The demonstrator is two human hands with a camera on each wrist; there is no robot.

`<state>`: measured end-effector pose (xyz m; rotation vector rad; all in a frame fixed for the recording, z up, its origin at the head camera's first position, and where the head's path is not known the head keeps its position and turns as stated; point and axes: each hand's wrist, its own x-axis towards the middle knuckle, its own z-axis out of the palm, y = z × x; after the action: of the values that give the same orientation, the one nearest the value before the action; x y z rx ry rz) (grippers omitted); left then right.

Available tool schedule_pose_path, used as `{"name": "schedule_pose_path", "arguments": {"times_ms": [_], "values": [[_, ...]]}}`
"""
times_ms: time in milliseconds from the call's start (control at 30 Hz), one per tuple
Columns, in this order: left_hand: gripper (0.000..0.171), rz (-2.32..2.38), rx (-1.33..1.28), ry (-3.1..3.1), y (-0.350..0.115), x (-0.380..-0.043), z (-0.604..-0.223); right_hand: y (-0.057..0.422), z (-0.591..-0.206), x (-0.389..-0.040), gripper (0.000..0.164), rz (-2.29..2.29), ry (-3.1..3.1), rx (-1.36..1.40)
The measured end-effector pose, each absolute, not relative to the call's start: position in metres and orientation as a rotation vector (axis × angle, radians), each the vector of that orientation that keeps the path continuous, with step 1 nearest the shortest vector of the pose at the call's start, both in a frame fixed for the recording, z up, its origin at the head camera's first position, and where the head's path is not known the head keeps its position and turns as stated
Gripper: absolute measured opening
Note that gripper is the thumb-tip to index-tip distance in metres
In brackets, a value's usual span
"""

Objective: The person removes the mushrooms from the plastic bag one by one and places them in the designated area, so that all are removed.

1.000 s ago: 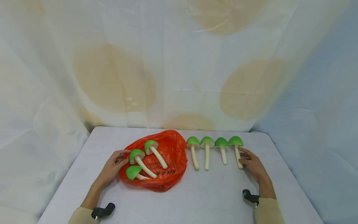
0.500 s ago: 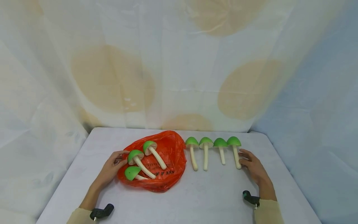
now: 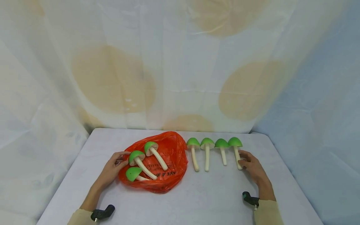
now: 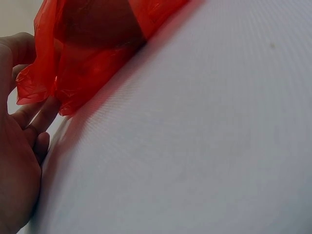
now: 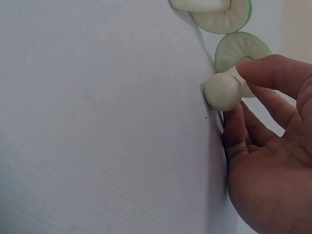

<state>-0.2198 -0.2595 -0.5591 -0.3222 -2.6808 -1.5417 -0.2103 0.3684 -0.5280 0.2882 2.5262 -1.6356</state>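
Note:
My left hand (image 3: 112, 167) holds the left edge of a red plastic bag (image 3: 177, 153) that lies with its mouth spread. In the left wrist view the thin film of the bag (image 4: 90, 73) sits between thumb and fingers. Three green-capped mushrooms (image 3: 136, 156) with pale stems lie in the bag. On the right, my right hand (image 3: 254, 167) has thumb and fingers around the stem of the rightmost green-capped mushroom (image 3: 235, 142). The right wrist view shows the stem's rounded end (image 5: 223, 92) between thumb and fingers, close to the tabletop.
Three more mushrooms (image 3: 207, 153) lie in a row between the bag and my right hand, caps toward the back. A white cloth covers the table (image 3: 208, 200). A patterned sheet (image 3: 185, 78) hangs behind the table and along both sides.
My right hand has shifted slightly left, bringing thumb and fingers in around the rightmost mushroom's stem. The left hand, the bag and the mushrooms look unchanged.

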Motion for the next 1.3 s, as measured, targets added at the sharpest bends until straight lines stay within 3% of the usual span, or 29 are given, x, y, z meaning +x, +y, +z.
{"name": "schedule_pose_path", "arguments": {"times_ms": [1300], "values": [[0.040, -1.588, -0.307, -2.673, -0.2632, -0.2251, -0.5661, 0.3665, -0.5276, -0.2077, 0.066, -1.576, 2.605, 0.321]]}}
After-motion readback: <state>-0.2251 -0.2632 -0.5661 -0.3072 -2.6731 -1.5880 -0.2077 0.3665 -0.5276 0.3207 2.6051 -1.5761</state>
